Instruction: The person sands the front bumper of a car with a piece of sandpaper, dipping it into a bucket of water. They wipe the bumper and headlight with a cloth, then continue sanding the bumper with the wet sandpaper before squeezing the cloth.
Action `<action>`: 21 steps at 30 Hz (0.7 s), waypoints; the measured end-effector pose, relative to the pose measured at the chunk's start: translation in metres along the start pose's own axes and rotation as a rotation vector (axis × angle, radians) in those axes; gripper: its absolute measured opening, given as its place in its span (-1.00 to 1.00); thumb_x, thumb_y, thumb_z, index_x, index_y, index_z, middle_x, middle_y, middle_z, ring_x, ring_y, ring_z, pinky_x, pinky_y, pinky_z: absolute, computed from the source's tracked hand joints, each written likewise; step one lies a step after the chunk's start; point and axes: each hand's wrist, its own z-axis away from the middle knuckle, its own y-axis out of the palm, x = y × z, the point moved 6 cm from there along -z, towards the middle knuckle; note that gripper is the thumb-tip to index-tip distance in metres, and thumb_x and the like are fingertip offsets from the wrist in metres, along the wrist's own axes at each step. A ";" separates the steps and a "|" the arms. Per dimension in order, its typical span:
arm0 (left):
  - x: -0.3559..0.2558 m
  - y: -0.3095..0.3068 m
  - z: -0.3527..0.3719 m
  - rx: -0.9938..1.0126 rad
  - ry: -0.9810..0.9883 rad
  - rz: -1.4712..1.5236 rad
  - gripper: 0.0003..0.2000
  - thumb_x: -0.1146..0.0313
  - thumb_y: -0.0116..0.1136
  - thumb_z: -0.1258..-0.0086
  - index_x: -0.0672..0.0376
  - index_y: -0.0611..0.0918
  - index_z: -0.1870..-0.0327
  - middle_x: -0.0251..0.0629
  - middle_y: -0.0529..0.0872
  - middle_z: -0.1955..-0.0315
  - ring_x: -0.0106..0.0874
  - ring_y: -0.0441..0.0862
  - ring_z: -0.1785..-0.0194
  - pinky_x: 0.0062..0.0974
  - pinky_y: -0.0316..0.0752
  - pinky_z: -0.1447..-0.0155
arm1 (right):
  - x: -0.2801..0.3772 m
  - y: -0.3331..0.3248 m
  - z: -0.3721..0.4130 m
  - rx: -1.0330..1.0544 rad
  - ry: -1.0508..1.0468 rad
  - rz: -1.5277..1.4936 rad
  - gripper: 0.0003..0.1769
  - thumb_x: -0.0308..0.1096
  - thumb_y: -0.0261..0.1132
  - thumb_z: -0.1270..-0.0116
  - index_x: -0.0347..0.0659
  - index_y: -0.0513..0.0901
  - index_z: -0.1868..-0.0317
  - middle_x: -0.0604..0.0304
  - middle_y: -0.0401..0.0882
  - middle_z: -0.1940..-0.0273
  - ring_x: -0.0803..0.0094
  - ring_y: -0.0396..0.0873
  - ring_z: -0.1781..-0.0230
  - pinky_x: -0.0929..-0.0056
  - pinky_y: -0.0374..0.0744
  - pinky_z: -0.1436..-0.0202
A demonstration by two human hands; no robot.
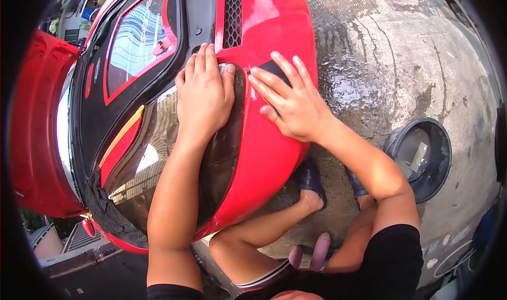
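Fingers flat and spread, the right hand (291, 100) covers a dark pad (275, 70) on the red bumper (264, 163); whether it pinches the edge I cannot tell. That pad lies right of the headlight's (222, 160) far end, its long axis hidden. Fingers nearly together, holding nothing visible, the left hand (205, 91) rests just left, the headlight stretching near-left from it.

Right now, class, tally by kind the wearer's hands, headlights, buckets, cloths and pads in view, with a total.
Hands: 2, left hand and right hand
Headlight: 1
Bucket: 1
Black cloth: 1
Dark pad: 1, under the right hand
Total: 6
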 end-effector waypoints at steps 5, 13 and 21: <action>-0.001 0.000 0.001 -0.021 -0.001 0.011 -0.40 0.06 0.04 -0.75 0.40 0.46 -0.56 0.09 0.56 -0.54 -0.01 0.47 -0.61 0.06 0.32 -0.62 | -0.003 0.003 0.004 -0.041 0.004 0.008 -0.31 0.12 0.12 -0.71 0.21 0.38 -0.75 0.36 0.28 -0.77 -0.04 -0.01 -0.85 -0.55 -0.14 -0.78; 0.000 0.000 0.003 -0.020 -0.013 0.027 -0.37 0.05 0.06 -0.75 0.42 0.44 -0.58 0.11 0.54 -0.55 0.01 0.46 -0.62 0.05 0.29 -0.63 | -0.008 -0.002 -0.010 -0.004 0.004 0.064 -0.33 0.15 0.02 -0.76 0.25 0.34 -0.77 0.43 0.24 -0.78 -0.04 -0.08 -0.87 -0.57 -0.19 -0.78; 0.000 0.001 0.001 -0.033 -0.015 0.017 -0.39 0.05 0.05 -0.74 0.42 0.46 -0.56 0.10 0.55 -0.54 0.02 0.47 -0.61 0.07 0.30 -0.62 | -0.017 -0.002 -0.004 -0.004 -0.005 0.063 -0.35 0.11 0.05 -0.76 0.25 0.38 -0.75 0.42 0.26 -0.77 -0.08 -0.06 -0.86 -0.58 -0.15 -0.77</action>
